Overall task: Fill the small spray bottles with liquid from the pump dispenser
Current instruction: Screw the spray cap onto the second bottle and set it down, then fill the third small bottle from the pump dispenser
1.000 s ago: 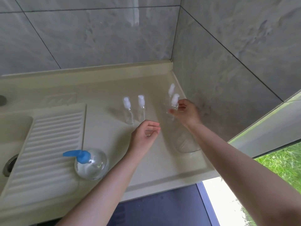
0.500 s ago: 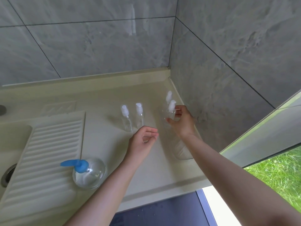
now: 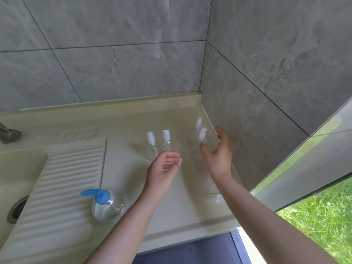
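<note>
Several small clear spray bottles with white tops stand on the beige counter [image 3: 122,168]. Two of them, the left bottle [image 3: 150,143] and its neighbour [image 3: 166,140], stand side by side just beyond my left hand [image 3: 163,168]. That hand hovers with loosely curled fingers and holds nothing. Near the wall corner my right hand [image 3: 219,155] grips another spray bottle [image 3: 202,135] between thumb and fingers. One more bottle [image 3: 199,122] stands just behind it. The round clear pump dispenser [image 3: 109,206], with a blue pump head, sits at the lower left, part full of clear liquid.
A ribbed drainboard [image 3: 62,187] slopes to the sink basin [image 3: 17,168] and its drain [image 3: 17,208] on the left. A tap base [image 3: 9,133] is at the far left. Grey tiled walls close the back and right. A clear container [image 3: 217,195] lies partly under my right forearm.
The view has tilted up a little. My right hand stays around the corner spray bottle. My left hand has barely moved.
</note>
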`<action>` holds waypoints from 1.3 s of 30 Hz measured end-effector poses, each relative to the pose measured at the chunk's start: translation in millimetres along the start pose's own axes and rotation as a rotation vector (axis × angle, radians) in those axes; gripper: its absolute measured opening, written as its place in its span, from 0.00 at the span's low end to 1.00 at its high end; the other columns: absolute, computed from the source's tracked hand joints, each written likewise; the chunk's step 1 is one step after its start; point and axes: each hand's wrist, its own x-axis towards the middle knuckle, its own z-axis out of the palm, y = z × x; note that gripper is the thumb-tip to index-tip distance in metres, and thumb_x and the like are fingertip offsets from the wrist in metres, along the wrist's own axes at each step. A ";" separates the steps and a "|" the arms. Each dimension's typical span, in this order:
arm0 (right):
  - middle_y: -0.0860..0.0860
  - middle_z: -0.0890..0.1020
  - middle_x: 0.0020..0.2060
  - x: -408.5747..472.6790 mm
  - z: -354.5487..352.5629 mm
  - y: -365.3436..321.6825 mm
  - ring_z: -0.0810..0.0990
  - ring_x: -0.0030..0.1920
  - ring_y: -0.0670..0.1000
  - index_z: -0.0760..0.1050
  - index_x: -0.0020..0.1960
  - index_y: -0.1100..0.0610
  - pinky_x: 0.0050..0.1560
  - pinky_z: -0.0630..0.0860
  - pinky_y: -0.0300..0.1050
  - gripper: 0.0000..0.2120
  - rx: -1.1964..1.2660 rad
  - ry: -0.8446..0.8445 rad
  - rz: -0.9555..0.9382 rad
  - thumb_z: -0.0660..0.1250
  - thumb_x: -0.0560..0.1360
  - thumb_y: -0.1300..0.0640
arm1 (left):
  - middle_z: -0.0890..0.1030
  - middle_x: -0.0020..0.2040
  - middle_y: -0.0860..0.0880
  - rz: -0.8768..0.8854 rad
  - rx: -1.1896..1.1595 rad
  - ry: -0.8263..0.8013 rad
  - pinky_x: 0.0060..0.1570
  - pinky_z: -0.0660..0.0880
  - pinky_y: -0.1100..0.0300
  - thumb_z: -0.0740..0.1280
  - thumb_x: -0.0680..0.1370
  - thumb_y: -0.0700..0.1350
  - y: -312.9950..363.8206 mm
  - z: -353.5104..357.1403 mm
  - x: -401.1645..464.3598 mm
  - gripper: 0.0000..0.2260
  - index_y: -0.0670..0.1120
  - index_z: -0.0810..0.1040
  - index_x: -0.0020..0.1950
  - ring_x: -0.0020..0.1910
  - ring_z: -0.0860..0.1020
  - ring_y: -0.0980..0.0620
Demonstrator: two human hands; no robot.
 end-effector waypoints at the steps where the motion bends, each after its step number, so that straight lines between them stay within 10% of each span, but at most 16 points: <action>1: 0.47 0.72 0.60 -2.7 -1.7 -8.8 0.74 0.62 0.52 0.71 0.67 0.55 0.64 0.70 0.46 0.29 0.003 0.034 -0.076 0.75 0.69 0.63 | 0.85 0.48 0.56 0.000 -0.007 0.014 0.58 0.77 0.49 0.70 0.77 0.40 0.5 -2.3 -2.9 0.08 0.53 0.80 0.52 0.52 0.82 0.53; 9: 0.49 0.78 0.55 -9.0 22.3 -51.8 0.77 0.55 0.50 0.76 0.64 0.56 0.58 0.73 0.43 0.23 0.012 -0.166 -0.403 0.70 0.70 0.68 | 0.84 0.46 0.57 -0.054 -0.055 0.170 0.55 0.77 0.43 0.68 0.76 0.37 -6.3 -16.9 -18.1 0.13 0.55 0.78 0.53 0.48 0.82 0.47; 19: 0.51 0.80 0.63 -4.2 89.3 -78.6 0.64 0.76 0.58 0.73 0.72 0.49 0.70 0.60 0.54 0.24 -0.390 -0.532 -0.600 0.70 0.76 0.52 | 0.84 0.45 0.56 -0.149 -0.061 0.254 0.58 0.76 0.41 0.70 0.76 0.41 -13.0 -34.2 -13.8 0.13 0.58 0.75 0.55 0.47 0.81 0.44; 28: 0.50 0.82 0.56 -5.9 94.1 -89.6 0.72 0.67 0.57 0.77 0.65 0.48 0.60 0.61 0.51 0.18 -0.504 -0.522 -0.593 0.70 0.75 0.54 | 0.84 0.47 0.56 -0.172 -0.066 0.282 0.57 0.77 0.43 0.69 0.77 0.41 -9.8 -43.9 -15.5 0.14 0.59 0.74 0.56 0.48 0.81 0.45; 34: 0.51 0.83 0.48 -8.2 67.7 -115.7 0.75 0.65 0.59 0.80 0.60 0.52 0.74 0.58 0.64 0.19 -0.369 -0.319 -0.721 0.76 0.70 0.57 | 0.83 0.52 0.54 -0.072 -0.091 0.301 0.58 0.77 0.46 0.68 0.77 0.38 15.4 -46.4 -27.9 0.16 0.57 0.73 0.57 0.49 0.81 0.50; 39: 0.51 0.82 0.49 -8.7 28.1 -150.9 0.75 0.62 0.58 0.80 0.62 0.54 0.69 0.67 0.59 0.17 -0.199 -0.277 -0.767 0.73 0.73 0.57 | 0.80 0.56 0.55 0.096 -0.094 0.337 0.49 0.75 0.68 0.69 0.76 0.38 47.3 -53.8 -48.5 0.17 0.54 0.73 0.61 0.48 0.79 0.62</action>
